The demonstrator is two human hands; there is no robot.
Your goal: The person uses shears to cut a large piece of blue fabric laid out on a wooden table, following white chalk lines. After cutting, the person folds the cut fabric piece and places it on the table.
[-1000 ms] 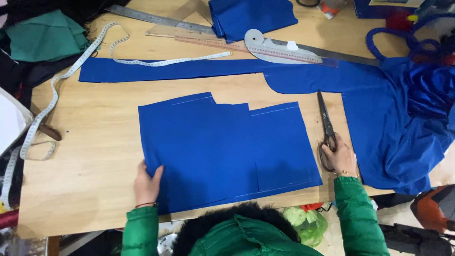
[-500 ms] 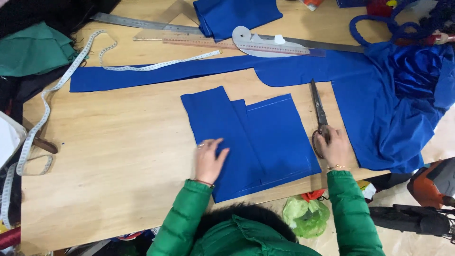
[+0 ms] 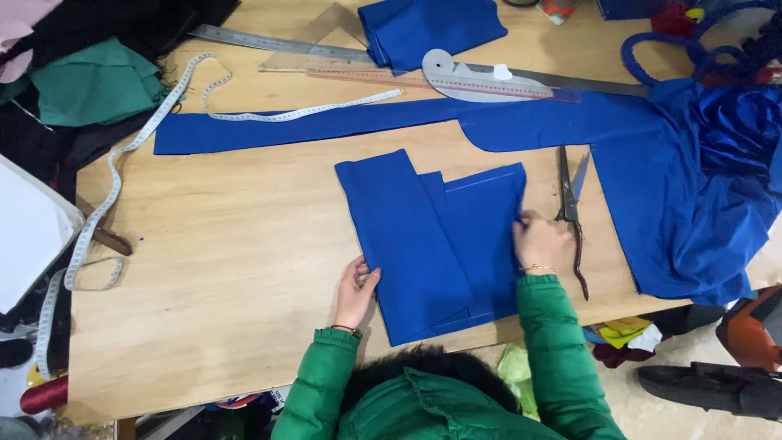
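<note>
Folded blue fabric piece (image 3: 432,244) lying at centre of the frame on the wooden table (image 3: 220,269), lower edge nearing the table's front rim. Possibly slipping out of alignment if either side gets tugged unevenly; scissors (image 3: 570,216) resting just right of it, blades parted, perhaps snagging cloth. Left hand (image 3: 356,292) lying flat, fingers together, touching the left edge. Right hand (image 3: 539,240) pinching the right edge, fingers curled, wrist bent inward.

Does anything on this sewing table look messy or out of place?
Mostly tidy. The scissors lie open beside the right hand, and the white tape measure trails off the table's left edge. The folded blue cloth lies slightly askew.
</note>
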